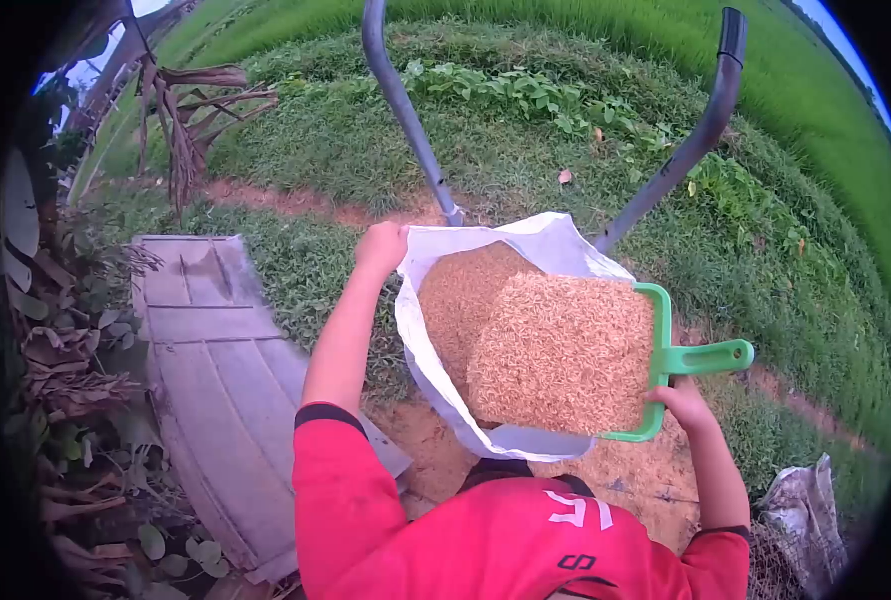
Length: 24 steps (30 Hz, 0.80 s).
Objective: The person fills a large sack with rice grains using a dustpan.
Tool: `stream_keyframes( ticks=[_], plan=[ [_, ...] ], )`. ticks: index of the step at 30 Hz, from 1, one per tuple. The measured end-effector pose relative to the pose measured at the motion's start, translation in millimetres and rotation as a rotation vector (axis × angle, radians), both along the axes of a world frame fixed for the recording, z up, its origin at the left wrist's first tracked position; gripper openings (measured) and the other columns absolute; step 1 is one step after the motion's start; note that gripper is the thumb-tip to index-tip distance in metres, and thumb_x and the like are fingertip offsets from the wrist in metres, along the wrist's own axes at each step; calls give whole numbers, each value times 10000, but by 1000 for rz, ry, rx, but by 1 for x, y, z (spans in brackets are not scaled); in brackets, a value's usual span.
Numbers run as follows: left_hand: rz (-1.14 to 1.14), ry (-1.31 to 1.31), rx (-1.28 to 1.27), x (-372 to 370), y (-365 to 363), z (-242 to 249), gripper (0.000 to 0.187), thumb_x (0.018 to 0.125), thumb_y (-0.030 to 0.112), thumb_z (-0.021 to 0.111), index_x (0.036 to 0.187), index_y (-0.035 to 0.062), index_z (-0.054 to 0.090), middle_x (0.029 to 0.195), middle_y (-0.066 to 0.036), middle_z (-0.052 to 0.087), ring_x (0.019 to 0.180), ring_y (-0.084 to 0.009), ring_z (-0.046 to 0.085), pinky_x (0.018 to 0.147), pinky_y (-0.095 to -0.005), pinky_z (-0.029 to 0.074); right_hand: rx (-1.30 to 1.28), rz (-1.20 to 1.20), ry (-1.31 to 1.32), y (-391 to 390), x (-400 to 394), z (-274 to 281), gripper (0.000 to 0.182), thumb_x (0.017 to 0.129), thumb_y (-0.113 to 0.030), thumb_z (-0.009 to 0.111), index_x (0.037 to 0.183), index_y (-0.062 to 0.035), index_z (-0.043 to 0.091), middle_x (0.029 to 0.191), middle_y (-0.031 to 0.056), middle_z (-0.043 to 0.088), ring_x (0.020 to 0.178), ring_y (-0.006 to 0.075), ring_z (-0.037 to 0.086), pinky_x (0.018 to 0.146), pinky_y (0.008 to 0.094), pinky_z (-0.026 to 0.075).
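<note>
1. Head view: the left hand (384, 247) is closed on the rim of an upright, open-mouthed white sack (429, 358); its fingertips are hard to make out.
2. The right hand (686, 402) grips the near corner of a green plastic scoop (663, 362) beside its handle, the thumb at the edge, the other fingers hidden.
3. The scoop is over the sack's mouth, heaped with pale brown husks (566, 350) that cover its pan and far rim. Darker brown grainy material (471, 295) shows inside the sack; the scoop hides the rest.
4. Behind the sack stand two grey metal tubes (403, 105), their lower ends hidden by it; the left one is cut off at the top edge.
5. At left lies a weathered grey ribbed panel (216, 370), its lower right part covered by the red sleeve (344, 490). Dark vignetting swallows the corners.
</note>
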<state>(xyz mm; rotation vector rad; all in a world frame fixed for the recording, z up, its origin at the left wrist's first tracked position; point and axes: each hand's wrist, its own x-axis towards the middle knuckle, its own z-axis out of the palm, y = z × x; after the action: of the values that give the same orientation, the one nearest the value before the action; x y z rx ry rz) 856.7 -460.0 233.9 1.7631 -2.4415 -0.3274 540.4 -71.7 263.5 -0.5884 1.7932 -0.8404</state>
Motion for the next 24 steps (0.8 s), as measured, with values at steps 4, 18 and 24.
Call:
stream_keyframes(
  ticks=[4, 18, 24],
  plan=[
    [78, 120, -29, 25, 1, -3, 341, 792, 312, 440, 714, 12, 580, 752, -190, 565, 744, -352, 538, 672, -411, 422, 45, 169, 126, -60, 10, 4, 471, 599, -152, 585, 1003, 52, 457, 921, 134, 515, 841, 202, 502, 707, 300, 421],
    [127, 34, 108, 30, 0, 10, 315, 777, 329, 484, 801, 35, 596, 837, -177, 579, 797, -341, 550, 685, -415, 440, 81, 345, 873, -125, 39, 60, 285, 704, -140, 474, 876, 86, 502, 743, 247, 553, 720, 373, 551, 666, 418, 443],
    [170, 38, 60, 29, -4, 8, 287, 776, 306, 492, 817, 43, 598, 848, -177, 579, 813, -340, 550, 696, -416, 441, 107, 485, 993, -132, 62, 72, 271, 713, -108, 435, 909, 74, 479, 716, 220, 567, 697, 344, 563, 639, 407, 454]
  ],
)
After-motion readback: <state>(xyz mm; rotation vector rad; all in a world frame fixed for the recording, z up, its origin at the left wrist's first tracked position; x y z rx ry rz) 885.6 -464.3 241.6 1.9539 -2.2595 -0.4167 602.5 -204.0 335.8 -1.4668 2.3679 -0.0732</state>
